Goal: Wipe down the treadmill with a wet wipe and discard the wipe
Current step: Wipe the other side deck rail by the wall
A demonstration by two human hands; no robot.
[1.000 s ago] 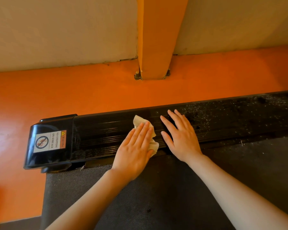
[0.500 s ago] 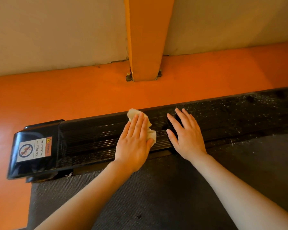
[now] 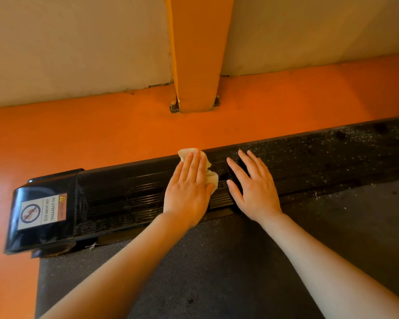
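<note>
The treadmill's black ribbed side rail [image 3: 129,192] runs across the view from lower left to upper right. Its stretch to the right [image 3: 332,155] is speckled with pale dust. My left hand [image 3: 189,187] lies flat, fingers straight, and presses a crumpled white wet wipe [image 3: 210,173] onto the rail; the wipe's edges stick out past the fingertips and beside the thumb. Just to the right, my right hand [image 3: 253,183] rests flat on the rail with spread fingers, holding nothing. The grey running belt [image 3: 217,272] lies under both forearms.
A glossy black end cap [image 3: 42,212] with a "no stepping on surface" sticker closes the rail at the left. Orange floor [image 3: 101,134] lies beyond the rail. An orange post [image 3: 196,65] is bolted to the floor against a beige wall [image 3: 67,47].
My left hand has slid the wipe across the rail toward its far edge. My right hand stays flat on the rail beside it.
</note>
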